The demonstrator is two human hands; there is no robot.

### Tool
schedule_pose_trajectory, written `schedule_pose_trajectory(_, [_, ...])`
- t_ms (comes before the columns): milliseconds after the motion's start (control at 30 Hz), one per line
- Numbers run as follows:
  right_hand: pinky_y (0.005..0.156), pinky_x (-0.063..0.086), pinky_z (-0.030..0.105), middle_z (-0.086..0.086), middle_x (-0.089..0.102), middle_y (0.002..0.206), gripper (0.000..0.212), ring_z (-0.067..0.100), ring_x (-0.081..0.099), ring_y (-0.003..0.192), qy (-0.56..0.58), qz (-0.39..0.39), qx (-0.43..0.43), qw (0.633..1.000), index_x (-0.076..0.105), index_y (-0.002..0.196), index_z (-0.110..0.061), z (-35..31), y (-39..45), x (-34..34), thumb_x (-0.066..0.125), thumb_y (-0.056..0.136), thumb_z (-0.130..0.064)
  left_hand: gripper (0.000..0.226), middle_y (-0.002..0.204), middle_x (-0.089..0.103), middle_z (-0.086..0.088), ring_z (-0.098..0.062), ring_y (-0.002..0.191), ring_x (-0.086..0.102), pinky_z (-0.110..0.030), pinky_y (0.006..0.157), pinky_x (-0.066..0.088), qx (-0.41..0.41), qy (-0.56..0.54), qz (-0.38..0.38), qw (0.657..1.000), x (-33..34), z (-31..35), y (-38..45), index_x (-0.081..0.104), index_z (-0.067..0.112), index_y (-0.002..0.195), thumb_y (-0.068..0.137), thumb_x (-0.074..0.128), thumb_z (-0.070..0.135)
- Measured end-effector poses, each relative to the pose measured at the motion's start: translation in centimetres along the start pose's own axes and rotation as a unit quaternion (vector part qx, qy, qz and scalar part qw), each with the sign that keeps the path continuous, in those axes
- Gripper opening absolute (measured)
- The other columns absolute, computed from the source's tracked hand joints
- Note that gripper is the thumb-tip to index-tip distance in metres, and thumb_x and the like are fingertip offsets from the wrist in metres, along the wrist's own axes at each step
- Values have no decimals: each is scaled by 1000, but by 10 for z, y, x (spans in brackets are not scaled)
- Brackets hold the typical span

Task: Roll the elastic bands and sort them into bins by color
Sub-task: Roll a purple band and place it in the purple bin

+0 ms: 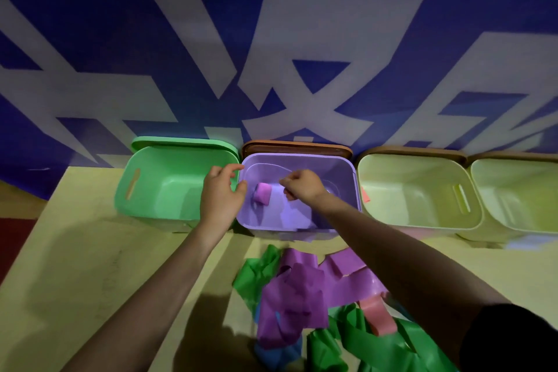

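rolled purple elastic band [262,194]: in lilac plastic bin [347,172], between both hands, axis sideways; right fingers [285,183] nearer, loosely apart, empty.

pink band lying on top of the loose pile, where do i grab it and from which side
Take the pink band by its near end, coming straight down from above. It lies flat on top of the green bands, so nothing covers it. A pinch across its narrow width should probably lift it clear of the purple bands beside it.
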State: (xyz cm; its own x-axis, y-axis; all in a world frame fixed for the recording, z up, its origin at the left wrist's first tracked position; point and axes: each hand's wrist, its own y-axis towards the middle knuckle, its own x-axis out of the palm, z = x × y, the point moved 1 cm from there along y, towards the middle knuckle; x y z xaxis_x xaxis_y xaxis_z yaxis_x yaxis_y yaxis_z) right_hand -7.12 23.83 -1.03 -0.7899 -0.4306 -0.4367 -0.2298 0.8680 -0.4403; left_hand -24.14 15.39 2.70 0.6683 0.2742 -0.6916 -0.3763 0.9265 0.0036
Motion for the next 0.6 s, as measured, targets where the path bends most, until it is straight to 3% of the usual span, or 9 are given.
schedule_pose_trajectory(100, [59, 51, 23, 6, 60, 63, 21, 14, 56, 54, 135, 29, -46, 989, 62, 81, -2, -7, -37, -20, 57, 95, -16, 31, 100, 47, -1, -18, 88, 52, -25, 74, 39, 24, -22, 3, 999, -5, 21, -10, 63, 16, 117, 87, 61, 10])
schedule_pose_trajectory(167, [58, 52, 23, 5, 62, 63, 22, 12, 57, 54, 171, 46, -63, 982, 63, 81, -5, -2, -60, -30, 54, 96, -17, 29, 99, 48, -3, -17, 85, 52, -22, 75, 39, 30, -51, -8, 998, -6, 32, -22, 64, 14, 114, 87, 60, 5])
schedule_pose_trajectory(233, [58, 51, 25, 6, 60, 61, 23, 13, 55, 52, 186, 60, -55, 979, 62, 77, -7, 9, -78, -35, 53, 96, -16, 28, 101, 50, -5, -17, 85, 53, -19, 76, 38, 25, -72, -23, 997, -7, 36, -33, 64, 13, 113, 88, 58, 3])
schedule_pose_trajectory(500, [53, 48, 24, 9, 56, 64, 16, 16, 51, 52, 185, 79, -24, 979, 60, 87, 0, 25, -103, -47, 52, 95, -10, 22, 103, 61, -10, -20, 85, 57, -31, 74, 46, -3, -76, -63, 995, 1, 27, -72, 65, 13, 110, 92, 54, 7])
schedule_pose_trajectory(600, [54, 49, 22, 8, 59, 63, 16, 9, 54, 49, 193, 85, -51, 976, 62, 86, -2, 29, -123, -52, 52, 95, -11, 20, 87, 60, -1, -15, 76, 56, -16, 64, 42, -2, -100, -105, 989, 13, 28, -91, 65, 15, 103, 91, 54, 5])
